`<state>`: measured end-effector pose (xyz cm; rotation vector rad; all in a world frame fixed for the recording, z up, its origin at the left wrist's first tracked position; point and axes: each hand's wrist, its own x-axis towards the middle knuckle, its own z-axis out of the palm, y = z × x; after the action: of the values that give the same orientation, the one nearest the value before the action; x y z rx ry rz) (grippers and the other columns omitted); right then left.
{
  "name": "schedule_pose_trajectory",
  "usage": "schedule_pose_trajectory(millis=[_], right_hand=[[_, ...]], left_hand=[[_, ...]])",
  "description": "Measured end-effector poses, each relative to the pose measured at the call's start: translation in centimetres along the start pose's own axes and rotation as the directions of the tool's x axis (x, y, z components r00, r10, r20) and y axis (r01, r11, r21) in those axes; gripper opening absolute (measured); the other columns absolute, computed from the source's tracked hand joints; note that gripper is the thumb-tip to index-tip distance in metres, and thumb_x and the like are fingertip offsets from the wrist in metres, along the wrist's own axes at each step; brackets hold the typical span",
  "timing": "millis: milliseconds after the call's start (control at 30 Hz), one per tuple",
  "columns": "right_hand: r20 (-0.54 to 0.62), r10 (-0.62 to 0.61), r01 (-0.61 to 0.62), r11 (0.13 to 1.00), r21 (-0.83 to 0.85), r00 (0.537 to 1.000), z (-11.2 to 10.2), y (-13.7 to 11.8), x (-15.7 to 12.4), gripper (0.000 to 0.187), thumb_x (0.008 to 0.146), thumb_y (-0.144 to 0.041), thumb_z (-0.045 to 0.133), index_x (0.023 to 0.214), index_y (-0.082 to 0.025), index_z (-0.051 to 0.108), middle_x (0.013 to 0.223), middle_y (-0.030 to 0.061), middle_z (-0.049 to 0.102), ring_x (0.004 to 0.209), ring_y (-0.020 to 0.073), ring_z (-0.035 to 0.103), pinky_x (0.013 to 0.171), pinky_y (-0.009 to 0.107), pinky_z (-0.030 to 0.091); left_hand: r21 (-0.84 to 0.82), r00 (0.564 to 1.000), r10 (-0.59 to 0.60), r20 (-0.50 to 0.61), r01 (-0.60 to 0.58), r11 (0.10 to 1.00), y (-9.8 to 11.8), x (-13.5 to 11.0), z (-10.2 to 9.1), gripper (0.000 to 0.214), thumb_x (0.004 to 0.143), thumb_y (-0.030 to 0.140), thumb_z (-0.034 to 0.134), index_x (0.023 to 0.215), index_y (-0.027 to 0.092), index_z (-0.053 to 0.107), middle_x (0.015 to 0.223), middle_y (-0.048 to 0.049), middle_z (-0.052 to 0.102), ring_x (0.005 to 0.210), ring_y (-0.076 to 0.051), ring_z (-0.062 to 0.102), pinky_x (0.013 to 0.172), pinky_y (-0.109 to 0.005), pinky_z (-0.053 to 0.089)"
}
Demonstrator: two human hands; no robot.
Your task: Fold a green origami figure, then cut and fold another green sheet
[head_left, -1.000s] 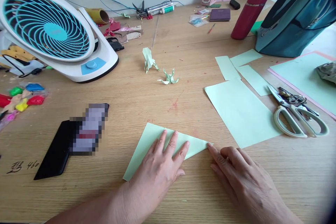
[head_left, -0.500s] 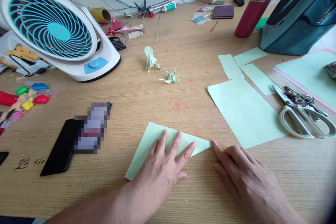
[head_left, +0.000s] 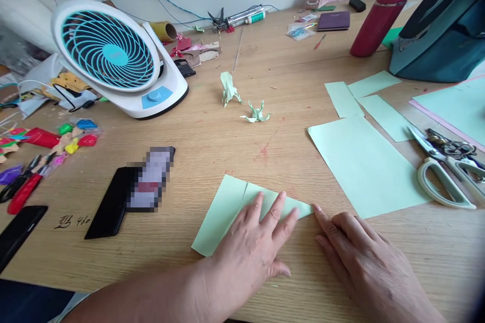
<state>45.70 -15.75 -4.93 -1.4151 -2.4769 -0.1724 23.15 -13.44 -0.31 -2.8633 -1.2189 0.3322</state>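
Observation:
A pale green sheet of paper (head_left: 215, 212), folded so that it tapers to a point at its right end, lies on the table in front of me. My left hand (head_left: 253, 237) is open and lies flat over its middle, fingers spread and thumb out to the side. Part of the sheet is hidden beneath that hand. At the sharp right corner, the index fingertip of my right hand (head_left: 359, 252) touches the paper. That hand's other fingers are loosely bent, and its thumb is apart from the index finger. Beyond stand two small folded paper figures (head_left: 229, 89), (head_left: 257, 112).
A larger green sheet (head_left: 364, 161), cut strips (head_left: 386, 116) and scissors (head_left: 443, 171) lie right. Two phones (head_left: 108, 207), (head_left: 151, 181) are left, behind them a fan (head_left: 113, 55). A red flask (head_left: 382, 20) and teal bag (head_left: 435, 45) stand back right.
The view has shifted left, so things sit further right in the picture. My left hand has slid rightward along the paper, uncovering more of its left part; the right fingertip stays at the corner.

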Motion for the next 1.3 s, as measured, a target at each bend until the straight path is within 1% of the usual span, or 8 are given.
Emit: schedule_pose_trajectory(millis=[100,233,367,467,600,800,1100,1300], right_hand=[[0.007,-0.013,0.013,1.0,0.013,1.0,0.0,0.1,0.1,0.04,0.103,-0.027,0.033,0.134,-0.011,0.053,0.084,0.0071,0.057,0.073,0.0188,0.06,0.06,0.03,0.055],[0.002,-0.017,0.017,1.0,0.01,1.0,0.0,0.0,0.1,0.039,0.103,-0.026,0.033,0.133,-0.011,0.054,0.083,0.0071,0.057,0.073,0.0192,0.061,0.058,0.03,0.055],[-0.003,-0.018,0.018,1.0,0.006,1.0,0.0,0.0,0.0,0.039,0.103,-0.025,0.033,0.13,-0.01,0.056,0.084,0.0073,0.057,0.073,0.0189,0.06,0.06,0.031,0.056],[-0.003,-0.047,0.047,0.999,0.0,0.999,0.0,0.2,0.0,0.038,0.103,-0.025,0.032,0.124,-0.011,0.06,0.085,0.0082,0.059,0.073,0.0189,0.06,0.06,0.031,0.056],[-0.015,-0.058,0.059,0.998,0.021,0.998,0.2,0.4,-0.1,0.038,0.104,-0.026,0.031,0.125,-0.012,0.06,0.086,0.0082,0.06,0.072,0.0173,0.059,0.062,0.03,0.056],[-0.001,-0.047,0.047,0.997,0.064,0.999,1.4,0.6,-1.1,0.043,0.104,-0.03,0.031,0.14,-0.016,0.049,0.093,0.0101,0.063,0.078,0.0195,0.061,0.065,0.032,0.056],[0.008,-0.04,0.04,0.997,0.07,0.999,2.3,0.9,-2.1,0.041,0.104,-0.028,0.028,0.123,-0.017,0.063,0.103,0.0132,0.066,0.087,0.0226,0.062,0.075,0.038,0.055],[-0.004,-0.07,0.07,0.996,0.061,0.998,1.9,0.8,-1.5,0.043,0.104,-0.028,0.026,0.129,-0.018,0.06,0.099,0.0124,0.066,0.082,0.0216,0.062,0.069,0.036,0.056]], left_hand=[[0.04,0.998,-0.038,0.058,0.036,0.999,0.6,0.6,-1.0,0.095,0.076,0.07,0.062,0.155,0.034,0.023,0.163,-0.0067,0.024,0.122,-0.038,0.052,0.081,-0.045,0.057],[0.096,0.995,-0.059,0.076,0.051,0.994,1.1,1.3,-1.2,0.094,0.075,0.072,0.061,0.154,0.036,0.025,0.161,-0.01,0.027,0.109,-0.033,0.057,0.073,-0.042,0.057],[0.107,0.999,-0.033,0.033,0.029,0.994,1.2,1.4,-0.8,0.092,0.077,0.076,0.055,0.152,0.028,0.035,0.159,-0.0102,0.031,0.117,-0.033,0.053,0.087,-0.046,0.053],[0.113,0.999,0.045,-0.021,-0.042,0.993,1.3,1.3,-0.4,0.093,0.08,0.077,0.05,0.15,0.016,0.039,0.159,-0.0098,0.032,0.139,-0.033,0.036,0.106,-0.044,0.042],[0.124,0.996,0.063,-0.065,-0.055,0.991,1.8,1.1,0.5,0.101,0.081,0.078,0.046,0.15,0.005,0.036,0.159,-0.0157,0.029,0.146,-0.033,0.027,0.113,-0.043,0.034],[0.05,0.997,0.013,-0.079,-0.009,0.999,2.1,0.9,1.4,0.1,0.081,0.078,0.046,0.155,0.014,0.026,0.162,-0.0144,0.023,0.147,-0.034,0.024,0.111,-0.048,0.033],[0.051,0.997,-0.015,-0.076,0.019,0.999,2.5,0.6,1.6,0.097,0.084,0.077,0.042,0.154,0.012,0.027,0.163,-0.0137,0.02,0.149,-0.035,0.017,0.111,-0.051,0.034],[0.048,0.997,-0.019,-0.074,0.023,0.999,2.6,0.6,1.6,0.096,0.084,0.076,0.043,0.155,0.014,0.025,0.163,-0.0134,0.02,0.148,-0.035,0.02,0.11,-0.051,0.036]])
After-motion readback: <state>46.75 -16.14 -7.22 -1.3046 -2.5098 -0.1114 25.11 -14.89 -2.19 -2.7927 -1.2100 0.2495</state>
